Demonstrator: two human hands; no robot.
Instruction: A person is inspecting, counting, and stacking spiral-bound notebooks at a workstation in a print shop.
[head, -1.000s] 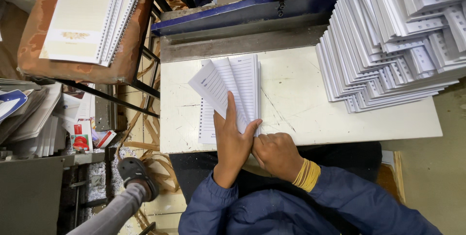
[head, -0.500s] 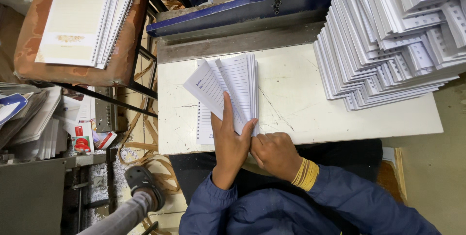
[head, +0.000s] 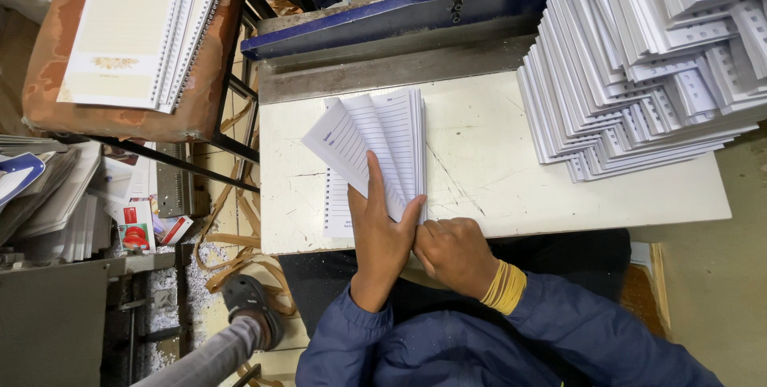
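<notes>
A stack of lined white sheets (head: 375, 143) with punched holes along one edge lies on the white worktable (head: 495, 171), fanned out at its far end. My left hand (head: 382, 231) lies flat on the sheets, index finger stretched along them and thumb pressed at their right edge. My right hand (head: 454, 253), with yellow bands at the wrist, is curled at the near edge of the stack, its fingers pinching the sheets' lower corner beside my left thumb.
A tall slanted pile of punched white sheets (head: 639, 59) fills the table's right side. A blue and grey machine (head: 399, 27) runs along the far edge. At left, spiral notebooks (head: 132, 35) rest on a worn brown stool (head: 204, 75); paper scraps and a sandalled foot (head: 248, 307) below.
The fanned sheets have spread slightly more to the left. Both hands stay at the near edge of the stack.
</notes>
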